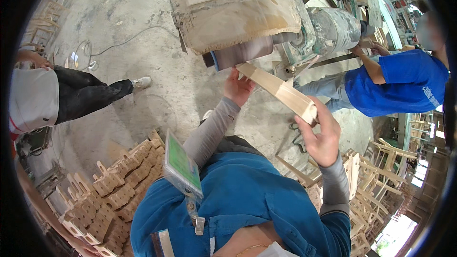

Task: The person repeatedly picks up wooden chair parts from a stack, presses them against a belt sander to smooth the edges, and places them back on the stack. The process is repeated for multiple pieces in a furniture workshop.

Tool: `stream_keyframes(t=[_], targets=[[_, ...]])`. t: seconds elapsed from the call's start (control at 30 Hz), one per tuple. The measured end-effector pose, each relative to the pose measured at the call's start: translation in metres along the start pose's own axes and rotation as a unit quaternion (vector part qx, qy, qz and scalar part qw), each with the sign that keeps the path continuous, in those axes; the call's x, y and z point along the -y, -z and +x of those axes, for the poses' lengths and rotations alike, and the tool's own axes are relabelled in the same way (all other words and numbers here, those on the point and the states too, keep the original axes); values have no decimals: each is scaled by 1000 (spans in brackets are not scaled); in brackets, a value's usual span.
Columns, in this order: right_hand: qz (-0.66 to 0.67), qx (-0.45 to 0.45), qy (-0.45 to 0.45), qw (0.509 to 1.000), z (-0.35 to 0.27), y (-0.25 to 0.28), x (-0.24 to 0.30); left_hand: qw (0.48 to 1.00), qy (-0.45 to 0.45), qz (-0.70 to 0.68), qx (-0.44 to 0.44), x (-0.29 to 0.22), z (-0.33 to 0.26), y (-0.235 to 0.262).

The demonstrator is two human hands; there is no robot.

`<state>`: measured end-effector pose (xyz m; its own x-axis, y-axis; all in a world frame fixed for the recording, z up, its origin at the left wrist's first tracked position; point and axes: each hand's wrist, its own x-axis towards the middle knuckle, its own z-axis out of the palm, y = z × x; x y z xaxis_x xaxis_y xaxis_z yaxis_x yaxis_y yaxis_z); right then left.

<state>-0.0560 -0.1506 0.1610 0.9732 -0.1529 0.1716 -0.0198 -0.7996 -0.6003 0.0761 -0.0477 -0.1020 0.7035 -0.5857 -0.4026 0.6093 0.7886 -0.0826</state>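
A pale, curved wooden piece (271,85) slants between my two hands, its far end against the underside of a turning sanding drum (245,53). My right hand (323,133) grips its near, thicker end between thumb and fingers. Under the far end is my left hand (238,88), palm up, with curled fingers touching the wood close to the drum. Above the drum, the sanding machine's cover (238,24) is draped with worn, dusty tan sheeting.
Stacked wooden parts (119,181) stand at lower left, and chair-like wooden frames (381,176) at lower right. A co-worker in a blue shirt (395,83) works on the right. Another person in dark trousers (81,93) is at left. A cable (128,35) crosses the concrete floor.
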Motion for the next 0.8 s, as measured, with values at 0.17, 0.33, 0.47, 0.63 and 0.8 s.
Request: stream_keyframes(t=[0.17,0.33,0.47,0.63,0.8], targets=[[0,-27,-1,1000,-41,37,21,1000,22,7,8,23,-46,-42],[-36,-72,28,996,-99,71,22,997,29,58,40,52,-90,-63],[21,-89,-30,995,-150,99,20,991,51,108,66,75,-125,-76],[128,-154,-143,969,-230,140,8,962,162,197,94,117,-160,-83],[198,-49,-147,968,-325,182,-60,921,285,252,84,151,-183,-72]])
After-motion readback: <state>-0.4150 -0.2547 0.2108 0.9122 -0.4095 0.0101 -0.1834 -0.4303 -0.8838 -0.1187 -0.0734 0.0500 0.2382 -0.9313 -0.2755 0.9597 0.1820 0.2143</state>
